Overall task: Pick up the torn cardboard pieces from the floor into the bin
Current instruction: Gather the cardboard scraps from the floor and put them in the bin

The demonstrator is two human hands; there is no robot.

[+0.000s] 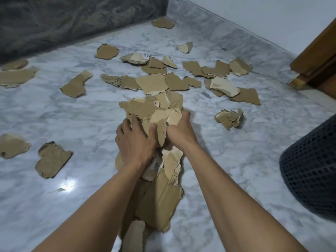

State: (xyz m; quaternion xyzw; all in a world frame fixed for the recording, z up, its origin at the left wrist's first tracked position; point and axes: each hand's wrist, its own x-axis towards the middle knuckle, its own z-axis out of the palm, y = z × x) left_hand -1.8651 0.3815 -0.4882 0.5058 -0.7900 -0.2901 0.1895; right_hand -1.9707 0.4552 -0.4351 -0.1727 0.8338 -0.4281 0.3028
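A thick bundle of torn brown cardboard pieces is pressed between my two hands above the marble floor. My left hand clamps its left side and my right hand grips its right side. More of the bundle hangs down between my forearms. Several loose cardboard pieces lie scattered over the floor beyond my hands, and others lie to the left. The dark mesh bin stands at the right edge, partly cut off by the frame.
A dark patterned wall panel runs along the far left. A marble skirting lines the white wall at the back right. A wooden door frame stands at the far right. Bare marble floor shows between the pieces.
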